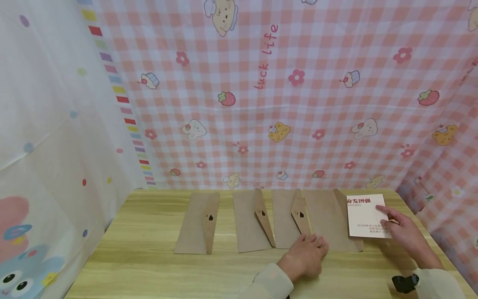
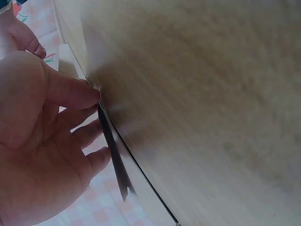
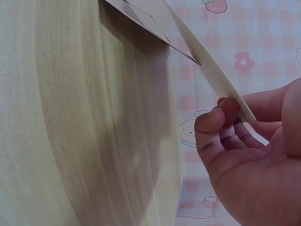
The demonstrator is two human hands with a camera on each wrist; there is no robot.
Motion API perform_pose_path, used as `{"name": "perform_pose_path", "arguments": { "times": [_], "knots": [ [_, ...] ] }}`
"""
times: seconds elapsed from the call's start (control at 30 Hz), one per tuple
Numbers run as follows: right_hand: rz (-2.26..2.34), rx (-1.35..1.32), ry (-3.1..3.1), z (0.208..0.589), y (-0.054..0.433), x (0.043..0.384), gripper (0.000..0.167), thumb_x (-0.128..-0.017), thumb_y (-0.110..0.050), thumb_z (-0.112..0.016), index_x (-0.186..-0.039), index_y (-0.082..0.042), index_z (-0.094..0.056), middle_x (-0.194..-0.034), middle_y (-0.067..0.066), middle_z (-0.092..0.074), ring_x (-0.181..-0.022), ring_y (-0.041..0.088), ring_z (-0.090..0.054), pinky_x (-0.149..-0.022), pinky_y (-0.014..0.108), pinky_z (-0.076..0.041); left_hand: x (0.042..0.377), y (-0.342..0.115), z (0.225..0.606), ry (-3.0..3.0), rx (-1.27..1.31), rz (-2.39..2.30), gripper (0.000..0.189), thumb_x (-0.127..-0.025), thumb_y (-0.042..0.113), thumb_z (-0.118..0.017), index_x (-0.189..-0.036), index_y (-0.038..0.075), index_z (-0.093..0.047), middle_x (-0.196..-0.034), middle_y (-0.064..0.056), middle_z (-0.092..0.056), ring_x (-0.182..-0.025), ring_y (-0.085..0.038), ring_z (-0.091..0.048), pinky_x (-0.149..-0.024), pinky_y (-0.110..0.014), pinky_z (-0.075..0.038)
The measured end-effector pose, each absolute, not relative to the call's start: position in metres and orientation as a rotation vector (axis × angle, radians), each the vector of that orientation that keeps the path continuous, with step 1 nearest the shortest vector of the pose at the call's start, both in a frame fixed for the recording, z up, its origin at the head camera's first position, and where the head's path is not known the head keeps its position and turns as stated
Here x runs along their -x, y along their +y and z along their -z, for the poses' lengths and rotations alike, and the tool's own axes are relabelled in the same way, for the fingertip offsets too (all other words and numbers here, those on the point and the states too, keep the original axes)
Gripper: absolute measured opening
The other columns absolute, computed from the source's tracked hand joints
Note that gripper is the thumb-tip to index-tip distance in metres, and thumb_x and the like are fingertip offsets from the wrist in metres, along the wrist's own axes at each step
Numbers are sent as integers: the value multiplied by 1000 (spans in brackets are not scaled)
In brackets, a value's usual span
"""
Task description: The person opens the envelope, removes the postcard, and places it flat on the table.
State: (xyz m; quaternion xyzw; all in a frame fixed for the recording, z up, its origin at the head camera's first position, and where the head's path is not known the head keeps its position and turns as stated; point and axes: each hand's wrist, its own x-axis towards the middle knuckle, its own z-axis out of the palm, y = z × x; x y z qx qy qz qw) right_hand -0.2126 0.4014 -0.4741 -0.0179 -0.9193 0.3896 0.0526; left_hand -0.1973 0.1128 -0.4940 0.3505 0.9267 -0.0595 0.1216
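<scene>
My right hand (image 1: 408,234) pinches a white card (image 1: 367,224) by its right side. Red and small brown lettering is printed on the card. In the right wrist view, the card (image 3: 221,84) slants above the table, held between thumb and fingers. Its left edge overlaps the unfolded flap of the rightmost brown envelope (image 1: 323,220). My left hand (image 1: 304,255) rests palm down with its fingers over that envelope's lower left corner, right beside the neighbouring envelope (image 1: 284,220). The left wrist view has the thumb and fingertips at a paper edge.
Two more brown envelopes (image 1: 250,224) (image 1: 194,224) lie to the left in the row, their flaps on the right sides bearing small dark marks. All lie on a wood-grain table (image 1: 149,265). A checked cloth (image 1: 239,158) hangs along the back edge.
</scene>
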Motion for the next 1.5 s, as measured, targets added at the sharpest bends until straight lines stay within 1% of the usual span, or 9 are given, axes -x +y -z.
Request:
{"name": "perform_pose_path", "arguments": {
  "times": [0.17,0.57,0.93,1.07,1.13,1.27,1.3,1.37,1.5],
  "knots": [
    [-1209,59,-2812,472,400,212,48,-104,-18,-48,-144,7,-43,-129,31,-45,-96,3,-39,-71,13,-33,198,112,495,2710,-1028,165,63,-95,39,-57,-153,40,-32,-160,23,-22,-147,-1,-21,-120,-28,-20],
    [-1344,42,-2853,469,402,209,53,-106,-25,-43,-150,3,-36,-149,33,-34,-101,-15,-35,-74,7,-33,197,109,493,2709,-1034,158,61,-96,38,-56,-153,40,-33,-159,23,-23,-147,0,-21,-119,-28,-21],
    [-1430,48,-2907,468,404,204,58,-105,-25,-47,-154,0,-29,-154,29,-27,-102,-12,-39,-75,12,-39,195,108,491,2706,-1042,138,62,-95,37,-57,-153,38,-34,-159,22,-24,-147,-1,-22,-119,-28,-21],
    [-1509,52,-2888,467,404,203,59,-104,-20,-48,-153,3,-28,-151,31,-28,-96,-6,-52,-72,20,-47,195,109,490,2697,-1036,134,63,-95,37,-57,-153,39,-34,-160,22,-23,-147,-1,-22,-119,-28,-21],
    [-1552,42,-2861,467,404,201,58,-103,-17,-48,-152,5,-28,-148,32,-28,-86,0,-56,-67,26,-50,195,109,489,2693,-1033,136,63,-95,37,-57,-153,39,-33,-160,23,-23,-147,0,-21,-119,-28,-20],
    [-1580,35,-2860,467,405,199,58,-103,-19,-51,-153,2,-31,-150,33,-25,-67,2,-46,-55,33,-45,196,109,490,2686,-1029,138,62,-95,36,-56,-153,40,-32,-160,23,-22,-147,0,-20,-120,-28,-20],
    [-1556,24,-2870,468,405,199,57,-103,-21,-52,-152,1,-33,-151,33,-26,-69,-2,-45,-55,30,-44,196,110,490,2684,-1031,139,62,-96,36,-55,-153,40,-32,-160,23,-22,-147,0,-20,-120,-28,-20],
    [-1522,5,-2887,468,406,198,56,-102,-22,-54,-151,-2,-37,-152,25,-33,-73,-10,-44,-58,26,-45,197,110,491,2679,-1034,141,62,-96,36,-55,-154,40,-31,-160,23,-21,-148,0,-19,-120,-28,-19],
    [-1508,-43,-2887,470,408,195,53,-102,-26,-56,-148,-2,-45,-137,-16,-50,-100,-21,-42,-75,18,-49,199,110,493,2669,-1044,144,62,-98,36,-54,-154,40,-29,-160,23,-21,-148,0,-18,-120,-27,-18]
  ]
}}
